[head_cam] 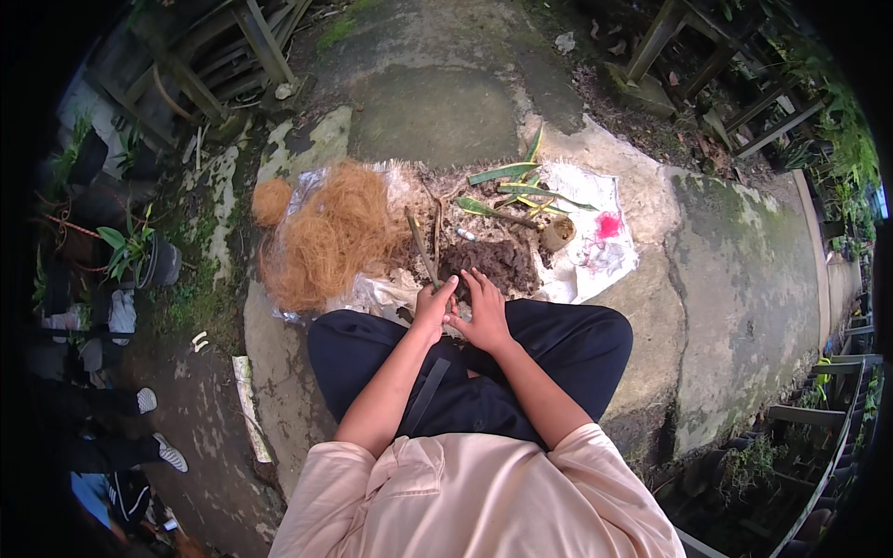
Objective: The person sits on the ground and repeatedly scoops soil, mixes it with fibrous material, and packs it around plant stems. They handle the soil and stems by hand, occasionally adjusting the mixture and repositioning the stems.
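Observation:
My left hand (434,310) is closed around the lower end of a thin cut stem (420,240), which points away from me. Beside it, my right hand (486,314) has its fingers stretched out at the near edge of a mound of dark, moist soil (495,264); nothing shows in its grasp. The two thumbs are close together. Past the mound lie variegated snake plant leaves (513,172), a small white tube (465,234) and a short brown cylindrical object (558,234). A large heap of brown coconut fibre (335,237) spreads to the left, with a fibre ball (271,202) beside it.
Beneath these things is a white woven sack (593,272) with a pink-red patch (608,224). A second dry stem (437,216) lies on it. Left are a potted plant (160,261), a pale strip (250,408) and another person's shoes (169,452). Wooden frames (261,42) border the concrete path.

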Demonstrator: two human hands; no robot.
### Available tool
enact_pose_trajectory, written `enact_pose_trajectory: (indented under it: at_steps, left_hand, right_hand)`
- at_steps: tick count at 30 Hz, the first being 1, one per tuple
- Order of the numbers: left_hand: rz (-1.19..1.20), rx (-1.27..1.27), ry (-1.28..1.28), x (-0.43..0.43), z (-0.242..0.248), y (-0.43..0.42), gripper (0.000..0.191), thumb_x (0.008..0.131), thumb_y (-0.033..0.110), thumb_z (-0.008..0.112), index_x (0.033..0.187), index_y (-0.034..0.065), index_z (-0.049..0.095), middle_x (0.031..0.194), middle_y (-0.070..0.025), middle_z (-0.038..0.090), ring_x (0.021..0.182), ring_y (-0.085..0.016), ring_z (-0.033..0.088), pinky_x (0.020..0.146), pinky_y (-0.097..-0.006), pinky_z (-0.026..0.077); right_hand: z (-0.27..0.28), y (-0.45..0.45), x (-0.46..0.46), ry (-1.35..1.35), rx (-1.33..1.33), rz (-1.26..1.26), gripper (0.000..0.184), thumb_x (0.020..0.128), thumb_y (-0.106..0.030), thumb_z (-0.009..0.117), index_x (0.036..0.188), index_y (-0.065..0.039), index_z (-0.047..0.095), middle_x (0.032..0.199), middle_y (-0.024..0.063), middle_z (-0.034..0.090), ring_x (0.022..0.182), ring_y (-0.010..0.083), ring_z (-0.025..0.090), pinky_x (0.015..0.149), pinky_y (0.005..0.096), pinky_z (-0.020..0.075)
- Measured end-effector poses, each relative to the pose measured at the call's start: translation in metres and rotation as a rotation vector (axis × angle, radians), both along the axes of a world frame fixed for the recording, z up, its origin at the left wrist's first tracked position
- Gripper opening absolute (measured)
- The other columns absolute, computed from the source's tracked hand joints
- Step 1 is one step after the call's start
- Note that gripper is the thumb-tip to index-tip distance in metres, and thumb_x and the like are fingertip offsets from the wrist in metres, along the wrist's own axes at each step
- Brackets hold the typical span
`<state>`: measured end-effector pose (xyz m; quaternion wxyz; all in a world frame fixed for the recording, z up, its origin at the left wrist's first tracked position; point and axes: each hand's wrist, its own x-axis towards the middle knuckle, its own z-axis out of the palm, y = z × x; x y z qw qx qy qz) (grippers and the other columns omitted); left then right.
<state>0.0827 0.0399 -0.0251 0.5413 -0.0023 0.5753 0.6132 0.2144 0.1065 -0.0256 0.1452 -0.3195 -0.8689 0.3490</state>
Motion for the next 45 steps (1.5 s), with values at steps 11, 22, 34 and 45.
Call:
enact_pose_trajectory:
  at_steps: [11,22,34,45]
  left_hand:
    - [0.138,0.019,-0.029,-0.01,-0.003,0.005,0.034,0.093,0.036,0.072,0.084,0.0113,0.051,0.066,0.0005,0.052,0.051,-0.011,0.053,0.046,-0.0256,0.041]
    - [0.028,0.062,-0.182,-0.01,-0.007,0.009,0.036,0.097,0.048,0.063,0.093,0.0133,0.056,0.074,-0.0013,0.06,0.063,-0.015,0.062,0.056,-0.0294,0.05]
    - [-0.084,0.18,-0.103,-0.007,-0.016,0.012,0.036,0.101,0.027,0.059,0.131,0.0077,0.053,0.111,-0.0095,0.066,0.093,-0.02,0.068,0.079,-0.0367,0.058]
    - [-0.026,0.08,-0.076,-0.01,-0.006,0.007,0.038,0.095,0.028,0.071,0.124,0.0148,0.05,0.101,-0.0019,0.065,0.078,-0.01,0.062,0.062,-0.0268,0.046]
  right_hand:
    - [-0.008,0.083,-0.003,0.061,-0.17,-0.291,0.055,0.097,-0.037,0.059,0.142,-0.008,0.048,0.138,0.0205,0.053,0.128,0.0395,0.051,0.107,0.0495,0.0407]
    - [-0.038,0.071,-0.005,-0.297,0.124,-0.02,0.083,0.082,-0.033,0.077,0.154,-0.023,0.038,0.147,0.0101,0.05,0.129,0.0355,0.05,0.102,0.0496,0.0443]
    - [-0.049,0.072,-0.012,-0.346,0.337,-0.071,0.079,0.08,-0.033,0.08,0.149,-0.024,0.042,0.128,0.0068,0.059,0.12,0.0284,0.054,0.098,0.0482,0.042]
    - [-0.055,0.084,-0.014,-0.411,0.294,0.023,0.065,0.081,-0.025,0.078,0.138,-0.016,0.049,0.118,0.0098,0.062,0.115,0.0302,0.058,0.095,0.0467,0.0429]
